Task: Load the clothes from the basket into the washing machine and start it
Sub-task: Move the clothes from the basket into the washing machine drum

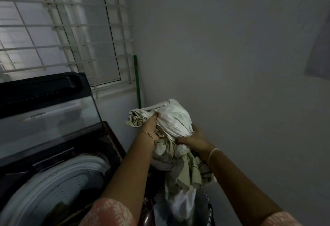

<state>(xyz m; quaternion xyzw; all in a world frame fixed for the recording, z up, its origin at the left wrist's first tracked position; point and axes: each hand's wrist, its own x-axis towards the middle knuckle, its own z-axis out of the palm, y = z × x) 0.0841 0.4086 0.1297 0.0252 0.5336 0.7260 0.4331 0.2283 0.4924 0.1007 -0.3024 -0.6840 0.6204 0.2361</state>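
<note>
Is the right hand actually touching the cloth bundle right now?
Touching. The head view shows the right hand gripping the cloth bundle at its lower right side, fingers curled into the fabric.

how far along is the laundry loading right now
Done: the lid stands open and something dark seems to lie in the drum. In hand: the left hand and right hand grip a pale patterned cloth bundle above the basket, its tail hanging into it. Left: drop it in the drum, shut the lid, start the machine.
</note>
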